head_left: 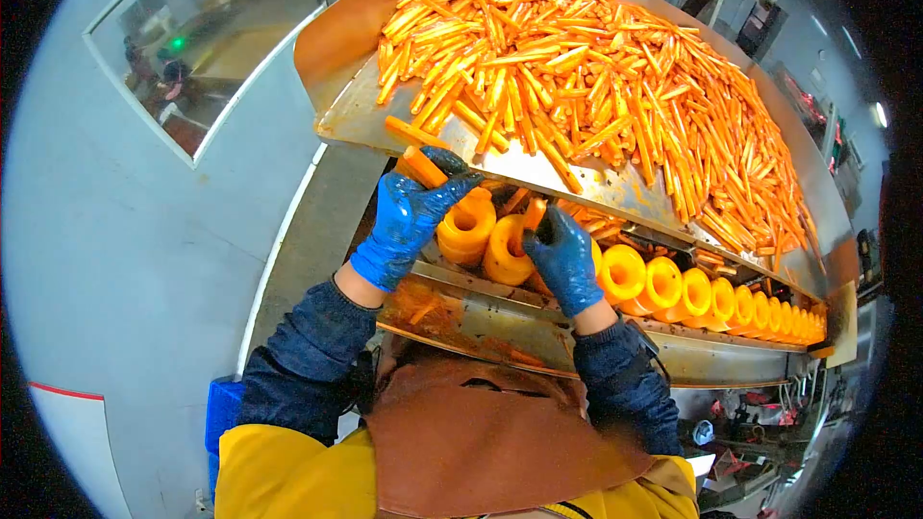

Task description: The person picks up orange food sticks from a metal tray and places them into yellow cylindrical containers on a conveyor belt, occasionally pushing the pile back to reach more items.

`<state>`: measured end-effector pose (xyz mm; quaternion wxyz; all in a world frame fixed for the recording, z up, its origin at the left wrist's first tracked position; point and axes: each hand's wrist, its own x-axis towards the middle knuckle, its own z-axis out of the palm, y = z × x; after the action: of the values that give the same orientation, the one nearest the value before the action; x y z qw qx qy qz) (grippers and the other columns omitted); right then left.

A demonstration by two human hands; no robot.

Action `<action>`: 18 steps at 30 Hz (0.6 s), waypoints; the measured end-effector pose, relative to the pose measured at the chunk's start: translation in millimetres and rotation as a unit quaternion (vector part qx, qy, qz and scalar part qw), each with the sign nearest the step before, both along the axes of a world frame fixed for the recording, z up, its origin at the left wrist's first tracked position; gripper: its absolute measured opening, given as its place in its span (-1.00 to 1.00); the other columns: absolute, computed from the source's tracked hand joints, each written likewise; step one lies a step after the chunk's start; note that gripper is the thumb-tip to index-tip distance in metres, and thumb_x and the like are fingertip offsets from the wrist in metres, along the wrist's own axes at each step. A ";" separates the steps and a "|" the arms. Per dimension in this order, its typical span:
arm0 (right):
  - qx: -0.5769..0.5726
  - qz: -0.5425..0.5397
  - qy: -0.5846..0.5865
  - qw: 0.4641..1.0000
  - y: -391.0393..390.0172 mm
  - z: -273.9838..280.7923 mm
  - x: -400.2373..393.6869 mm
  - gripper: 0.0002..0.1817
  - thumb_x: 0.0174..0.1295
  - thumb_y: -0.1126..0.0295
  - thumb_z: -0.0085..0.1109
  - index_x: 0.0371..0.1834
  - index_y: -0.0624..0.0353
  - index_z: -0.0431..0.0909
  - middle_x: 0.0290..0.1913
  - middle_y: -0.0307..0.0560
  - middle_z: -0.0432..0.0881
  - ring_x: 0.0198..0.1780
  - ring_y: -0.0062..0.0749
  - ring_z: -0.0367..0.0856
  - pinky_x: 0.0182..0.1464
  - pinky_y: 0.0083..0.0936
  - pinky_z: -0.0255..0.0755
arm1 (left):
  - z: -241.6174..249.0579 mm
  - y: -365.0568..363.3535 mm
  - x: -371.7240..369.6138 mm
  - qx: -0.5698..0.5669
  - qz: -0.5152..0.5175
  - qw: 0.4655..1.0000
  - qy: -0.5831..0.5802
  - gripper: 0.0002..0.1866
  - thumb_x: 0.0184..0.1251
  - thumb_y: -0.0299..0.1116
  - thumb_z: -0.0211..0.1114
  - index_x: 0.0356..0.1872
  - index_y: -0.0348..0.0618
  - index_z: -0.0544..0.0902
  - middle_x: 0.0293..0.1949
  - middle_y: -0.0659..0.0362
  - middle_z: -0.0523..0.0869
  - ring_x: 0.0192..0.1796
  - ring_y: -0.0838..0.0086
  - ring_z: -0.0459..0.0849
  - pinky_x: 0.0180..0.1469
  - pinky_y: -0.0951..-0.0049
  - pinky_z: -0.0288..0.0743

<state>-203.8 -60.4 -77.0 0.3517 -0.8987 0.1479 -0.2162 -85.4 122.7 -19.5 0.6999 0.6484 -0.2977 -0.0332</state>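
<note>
My left hand (402, 221), in a blue glove with dark stains, is closed around a peeled carrot (421, 166) near the left front corner of the metal tray. A second carrot (411, 132) lies just beyond its fingertips. My right hand (567, 267), gloved the same way, pinches another carrot (535, 214) that stands upright over an orange ring-shaped cup (500, 262). Left of that cup is a further orange cup (463, 235) with an open round hole, close to my left wrist. My right hand partly hides the cups beneath it.
A big pile of carrots (596, 86) covers most of the raised metal tray (358, 106). Several orange cups (663, 285) run in a row to the right below its front edge. A metal ledge (500, 322) with orange scraps lies nearer me. A grey wall (144, 240) with a window stands left.
</note>
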 end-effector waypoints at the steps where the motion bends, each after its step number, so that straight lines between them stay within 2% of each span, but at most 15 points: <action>1: 0.000 0.003 -0.003 1.000 -1.4 4.5 -5.9 -0.59 -0.03 0.31 0.34 -0.08 0.20 0.55 -0.33 0.08 0.60 -0.28 -0.05 0.60 -0.22 -0.31 0.49 | 2.8 0.1 -1.3 -0.004 -0.008 1.000 0.019 -0.85 0.09 -0.52 0.40 -0.32 -0.21 0.62 -0.36 0.24 0.65 -0.30 0.57 0.61 -0.20 0.52 0.52; 3: -0.079 0.025 0.011 0.997 -1.8 15.7 -18.7 -0.64 -0.01 0.29 0.39 -0.20 0.24 0.55 -0.30 0.07 0.61 -0.31 -0.20 0.62 -0.23 -0.41 0.49 | 3.7 3.1 -3.0 -0.013 -0.012 1.000 0.014 -0.87 0.11 -0.50 0.40 -0.33 -0.20 0.62 -0.37 0.25 0.64 -0.30 0.58 0.59 -0.21 0.54 0.51; 4: -0.070 0.020 -0.002 0.997 -2.2 17.6 -22.4 -0.61 -0.01 0.28 0.41 -0.15 0.23 0.56 -0.19 0.05 0.64 -0.19 -0.19 0.65 -0.14 -0.42 0.51 | 4.0 5.4 -3.4 0.012 -0.022 0.999 0.046 -0.85 0.11 -0.49 0.39 -0.31 -0.19 0.61 -0.35 0.25 0.64 -0.29 0.59 0.59 -0.20 0.55 0.50; 6: -0.067 0.016 -0.036 0.997 -5.2 24.0 -29.1 -0.62 0.00 0.27 0.40 -0.14 0.20 0.57 -0.19 0.05 0.64 -0.17 -0.15 0.64 -0.12 -0.38 0.51 | 3.2 8.9 -2.1 0.040 -0.034 0.996 0.079 -0.84 0.12 -0.48 0.39 -0.28 -0.19 0.61 -0.34 0.25 0.64 -0.28 0.59 0.59 -0.19 0.56 0.50; 7: -0.068 0.011 -0.067 0.995 -7.3 27.6 -33.9 -0.63 0.02 0.25 0.38 -0.14 0.17 0.58 -0.19 0.04 0.64 -0.16 -0.10 0.63 -0.10 -0.34 0.51 | 1.5 10.2 0.2 0.008 -0.040 0.995 0.095 -0.84 0.12 -0.49 0.39 -0.27 -0.21 0.62 -0.34 0.25 0.65 -0.27 0.59 0.60 -0.18 0.55 0.51; 9: -0.037 0.006 -0.077 0.996 -13.7 25.5 -45.0 -0.69 0.05 0.31 0.37 -0.16 0.18 0.58 -0.20 0.01 0.64 -0.21 -0.22 0.64 -0.17 -0.43 0.52 | 0.0 13.0 -1.3 -0.020 -0.053 0.990 0.128 -0.84 0.13 -0.50 0.39 -0.26 -0.22 0.64 -0.34 0.25 0.66 -0.25 0.59 0.61 -0.18 0.54 0.52; 12: 0.021 -0.007 -0.058 0.998 -17.2 30.6 -63.9 -0.72 0.11 0.38 0.32 -0.12 0.19 0.58 -0.19 -0.02 0.64 -0.24 -0.27 0.63 -0.21 -0.48 0.51 | 7.1 14.3 -3.4 -0.017 -0.053 0.991 0.125 -0.80 0.15 -0.48 0.38 -0.19 -0.22 0.64 -0.32 0.23 0.67 -0.26 0.58 0.62 -0.17 0.53 0.53; 15: 0.046 -0.032 -0.012 0.998 -19.5 32.2 -77.3 -0.73 0.12 0.40 0.31 -0.11 0.19 0.58 -0.19 -0.03 0.64 -0.29 -0.32 0.63 -0.24 -0.50 0.51 | -0.6 9.2 -1.9 0.022 -0.035 0.994 0.102 -0.79 0.14 -0.44 0.39 -0.19 -0.23 0.65 -0.29 0.20 0.69 -0.27 0.58 0.62 -0.17 0.53 0.53; 17: 0.020 -0.011 -0.056 0.998 -25.9 21.6 -83.1 -0.74 0.11 0.41 0.30 -0.12 0.19 0.58 -0.19 -0.04 0.64 -0.36 -0.36 0.61 -0.28 -0.50 0.51 | -17.1 0.4 2.4 0.136 -0.037 0.986 -0.090 -0.76 0.11 -0.39 0.42 -0.20 -0.25 0.67 -0.24 0.15 0.72 -0.28 0.58 0.63 -0.18 0.50 0.54; 18: 0.010 -0.007 -0.059 0.998 -27.9 18.2 -85.0 -0.75 0.11 0.41 0.30 -0.13 0.19 0.58 -0.19 -0.04 0.64 -0.38 -0.37 0.60 -0.28 -0.50 0.51 | -23.9 -8.5 -2.8 0.135 -0.064 0.989 -0.011 -0.73 0.07 -0.33 0.45 -0.25 -0.25 0.67 -0.26 0.09 0.73 -0.29 0.48 0.66 -0.20 0.44 0.53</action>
<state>-288.8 -88.3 -58.7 0.3668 -0.8798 0.1355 -0.2702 -88.1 114.1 -43.4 0.5990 0.7171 -0.3387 -0.1104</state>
